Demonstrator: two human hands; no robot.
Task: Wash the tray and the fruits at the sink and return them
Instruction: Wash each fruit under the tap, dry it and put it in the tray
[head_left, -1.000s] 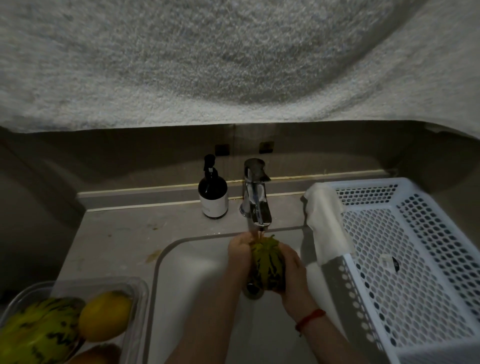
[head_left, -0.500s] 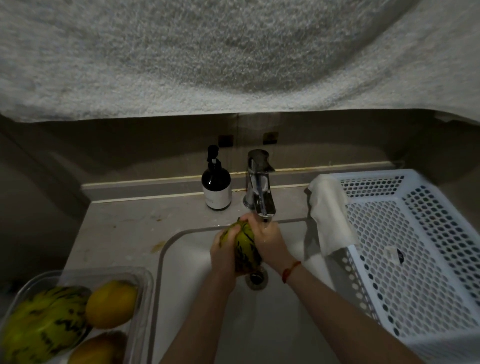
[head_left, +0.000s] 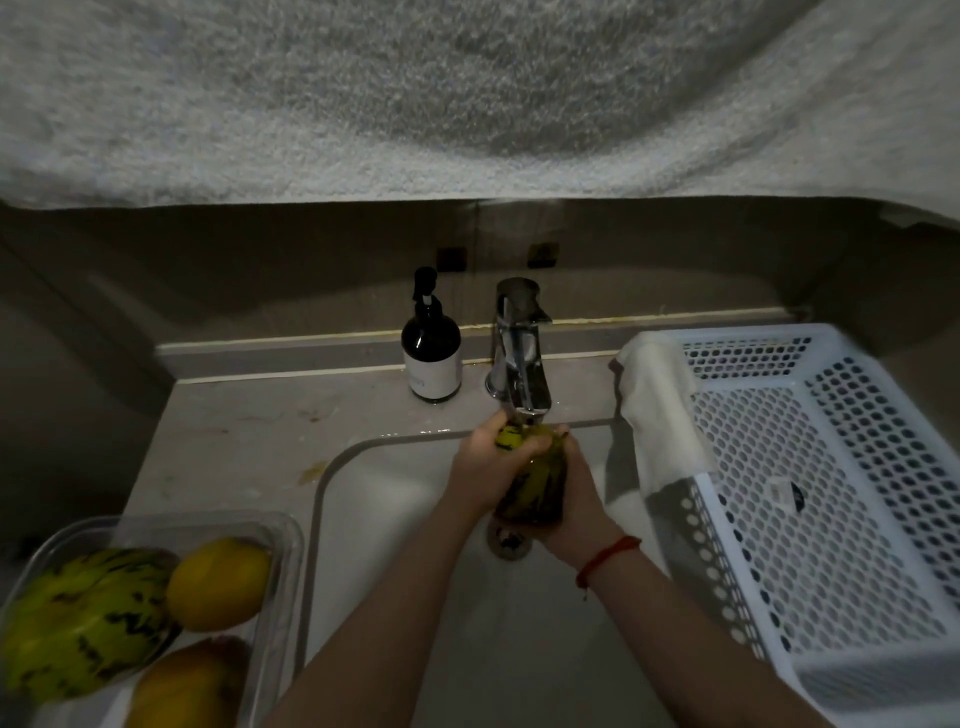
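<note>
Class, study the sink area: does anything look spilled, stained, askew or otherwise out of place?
A yellowish smear marks the counter beside the sink, like a small spill. A white cloth hangs over the white basket rim. Otherwise nothing stands out: both hands hold the striped fruit under the tap.

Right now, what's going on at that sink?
A person is washing a green striped fruit under the tap, over the sink. The left hand and the right hand both grip it from either side. On the counter to the left, a clear tray holds another striped fruit and two yellow fruits. A white perforated basket with a white cloth over its rim sits to the right.
</note>
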